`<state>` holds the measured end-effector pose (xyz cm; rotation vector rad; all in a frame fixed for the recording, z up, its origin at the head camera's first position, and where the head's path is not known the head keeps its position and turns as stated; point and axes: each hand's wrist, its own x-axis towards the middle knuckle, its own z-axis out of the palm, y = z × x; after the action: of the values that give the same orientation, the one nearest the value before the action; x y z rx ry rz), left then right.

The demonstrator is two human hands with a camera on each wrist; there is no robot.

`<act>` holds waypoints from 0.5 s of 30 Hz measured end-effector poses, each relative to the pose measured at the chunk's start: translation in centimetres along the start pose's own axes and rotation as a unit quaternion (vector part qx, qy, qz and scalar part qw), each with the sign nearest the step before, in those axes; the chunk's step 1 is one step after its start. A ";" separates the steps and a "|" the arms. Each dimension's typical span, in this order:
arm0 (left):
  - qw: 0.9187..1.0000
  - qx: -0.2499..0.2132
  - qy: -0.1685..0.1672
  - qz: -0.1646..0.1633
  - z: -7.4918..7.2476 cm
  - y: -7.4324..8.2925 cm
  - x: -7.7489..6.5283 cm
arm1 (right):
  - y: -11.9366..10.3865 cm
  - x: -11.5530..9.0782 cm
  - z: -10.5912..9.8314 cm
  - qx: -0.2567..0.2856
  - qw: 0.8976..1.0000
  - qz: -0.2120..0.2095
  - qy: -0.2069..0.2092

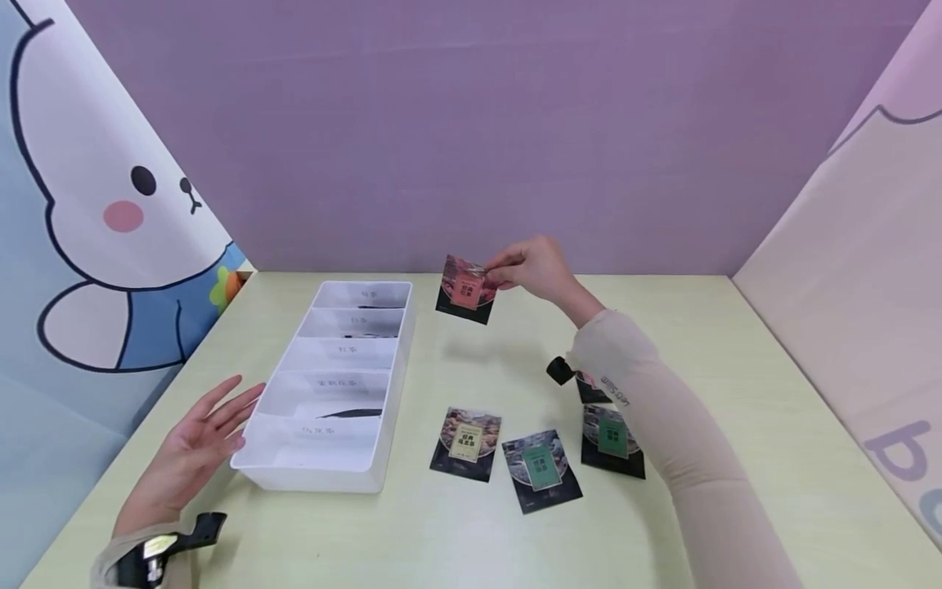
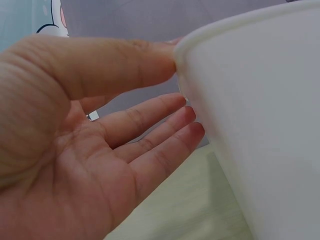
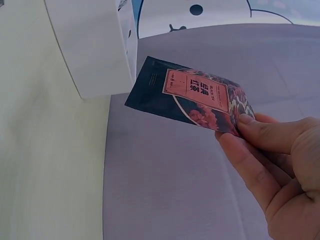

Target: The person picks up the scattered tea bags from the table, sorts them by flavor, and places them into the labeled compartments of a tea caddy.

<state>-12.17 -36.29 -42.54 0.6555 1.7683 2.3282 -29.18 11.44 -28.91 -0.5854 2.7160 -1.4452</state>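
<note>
Between thumb and fingers my right hand (image 1: 536,266) pinches a tea sachet (image 3: 195,95) with a red label by one edge. It is held above the table, to the right of the white divided box (image 1: 397,409). My left hand (image 1: 193,446) is at the box's near left corner with its fingers extended; in the left wrist view the thumb and fingertips touch the box wall (image 2: 260,110). Dark sachet edges show in several compartments of the box. On the table lie a sachet with a yellow label (image 1: 466,444) and one with a green label (image 1: 542,472).
Another green-labelled sachet (image 1: 612,442) lies farther right, close to the right sleeve. Just behind it, a sachet (image 1: 592,389) is partly hidden by the forearm. A purple wall panel (image 1: 471,139) rises behind the table, with printed panels on both sides.
</note>
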 end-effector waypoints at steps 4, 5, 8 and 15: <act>1.000 -0.003 0.001 -0.002 0.1 0.1 0.0 | -0.4 0.4 0.6 0.018 1.000 0.004 0.002; 1.000 -0.009 0.000 -0.001 0.0 0.1 0.0 | -0.5 0.5 0.7 0.021 1.000 0.004 0.003; 1.000 -0.020 -0.008 0.003 0.0 0.0 0.1 | -0.6 0.8 1.3 0.035 0.999 0.005 0.002; 1.000 -0.019 -0.018 0.011 -0.1 0.0 0.1 | -1.2 1.7 3.3 0.052 0.999 -0.002 -0.014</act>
<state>-12.27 -36.37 -42.54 0.7102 1.7047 2.3430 -29.80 7.59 -29.58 -0.6007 2.6023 -1.5545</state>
